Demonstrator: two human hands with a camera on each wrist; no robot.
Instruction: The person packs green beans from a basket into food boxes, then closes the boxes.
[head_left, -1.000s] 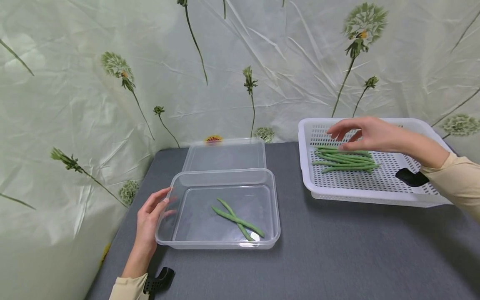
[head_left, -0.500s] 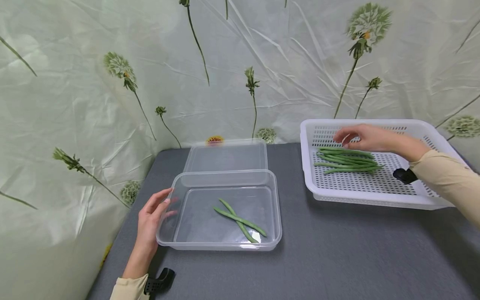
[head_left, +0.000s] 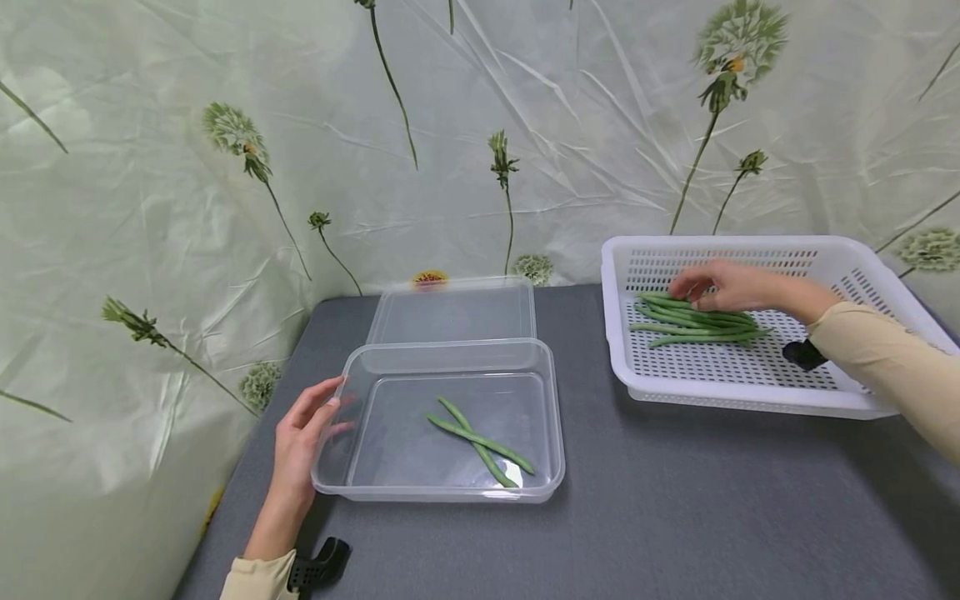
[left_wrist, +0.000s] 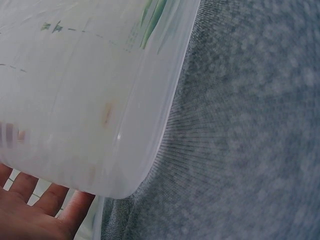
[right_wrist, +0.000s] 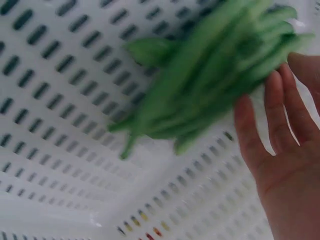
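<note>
Green beans [head_left: 693, 321] lie in a small pile in the white basket [head_left: 750, 392], near its back left part. The right hand [head_left: 723, 285] is over the far side of the pile, and its fingers [head_left: 686, 287] touch the top beans. In the right wrist view the fingers [right_wrist: 280, 110] are mostly straight and close together, right beside the blurry beans [right_wrist: 210, 75]. I cannot tell if they pinch one.

The basket has many little holes and sits on the right side of the grey table [head_left: 675, 500]. A sleeve [head_left: 885, 358] in a pale colour covers the right arm.

On the left side sits a clear plastic box [head_left: 450, 354]. Two more beans [head_left: 480, 442] lie crossed on its floor. The left hand [head_left: 300, 442] rests on the table at the box's left wall. Its fingers [head_left: 322, 400] are straight, a little apart, and touch the rim. The left wrist view shows the box wall [left_wrist: 125, 125] very close.

A clear lid [head_left: 453, 308] lies flat just behind the box, touching it. A wrinkly sheet with flower pictures [head_left: 225, 133] hangs behind the table.
</note>
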